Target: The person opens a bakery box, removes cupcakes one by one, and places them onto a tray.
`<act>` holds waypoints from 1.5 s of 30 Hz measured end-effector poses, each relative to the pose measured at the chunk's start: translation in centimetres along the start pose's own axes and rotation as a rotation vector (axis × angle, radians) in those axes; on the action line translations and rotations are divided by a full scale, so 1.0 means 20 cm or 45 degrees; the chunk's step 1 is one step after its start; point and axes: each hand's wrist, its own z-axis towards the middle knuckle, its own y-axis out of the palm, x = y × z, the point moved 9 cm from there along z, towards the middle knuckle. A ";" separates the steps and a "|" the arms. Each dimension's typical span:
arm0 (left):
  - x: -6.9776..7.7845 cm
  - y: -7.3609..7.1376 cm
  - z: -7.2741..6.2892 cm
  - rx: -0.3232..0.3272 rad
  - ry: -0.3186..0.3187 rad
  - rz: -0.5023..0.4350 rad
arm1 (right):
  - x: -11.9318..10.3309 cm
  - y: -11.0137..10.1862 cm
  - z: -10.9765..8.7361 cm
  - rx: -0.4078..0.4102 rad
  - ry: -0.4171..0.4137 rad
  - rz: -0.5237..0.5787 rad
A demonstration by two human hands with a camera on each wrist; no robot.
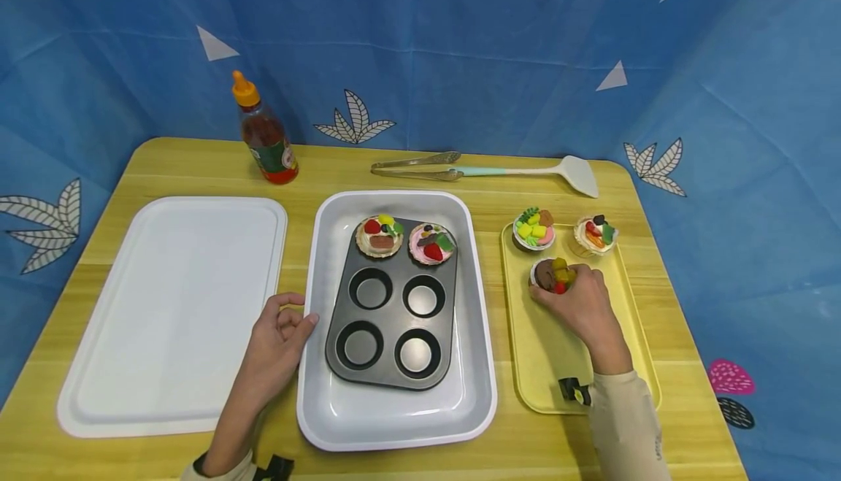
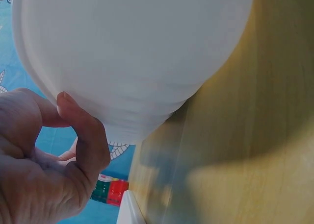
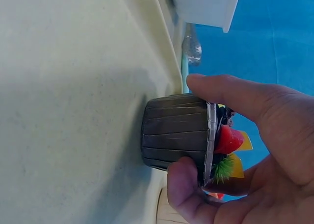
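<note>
My right hand [image 1: 581, 302] pinches a chocolate cupcake [image 1: 544, 274] by its sides, thumb opposite fingers, over the yellow tray [image 1: 578, 386]. The right wrist view shows its dark pleated cup [image 3: 174, 131], with red and yellow toppings facing my palm. At the left rim of a deep white pan [image 1: 394, 433], my left hand [image 1: 276, 346] grips the edge between thumb and curled finger. Inside that pan lies a dark muffin tin [image 1: 394, 320]. Its two far cups hold a cream-topped cupcake [image 1: 379, 236] and a pink-topped one [image 1: 431, 244]; the other cups are bare.
Two more cupcakes, one pink with yellow pieces [image 1: 534, 229] and one pale [image 1: 594, 236], stand at the yellow tray's far end. A white board [image 1: 177, 306] lies left. Behind are a sauce bottle [image 1: 268, 138], metal tongs [image 1: 417, 167] and a white spatula [image 1: 578, 174].
</note>
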 end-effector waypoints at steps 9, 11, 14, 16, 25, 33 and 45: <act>0.00 0.00 0.00 -0.001 -0.004 -0.012 | -0.02 -0.01 -0.01 -0.072 -0.002 -0.045; 0.00 0.00 0.00 -0.002 -0.003 -0.011 | -0.04 -0.02 -0.02 -0.093 0.008 -0.066; 0.00 0.00 0.00 -0.008 -0.003 -0.014 | -0.06 -0.07 -0.04 -0.087 0.038 -0.126; 0.00 0.00 0.00 -0.010 -0.002 -0.012 | -0.07 -0.11 -0.05 -0.077 0.064 -0.166; 0.00 0.00 0.00 -0.008 0.000 0.013 | -0.23 -0.26 -0.11 -0.004 -0.018 -0.252; 0.00 0.00 0.00 -0.008 0.031 -0.009 | -0.47 -0.25 -0.12 0.000 -0.178 -0.217; 0.00 0.00 0.00 -0.012 0.038 -0.037 | -0.79 -0.14 -0.11 -0.024 -0.355 -0.241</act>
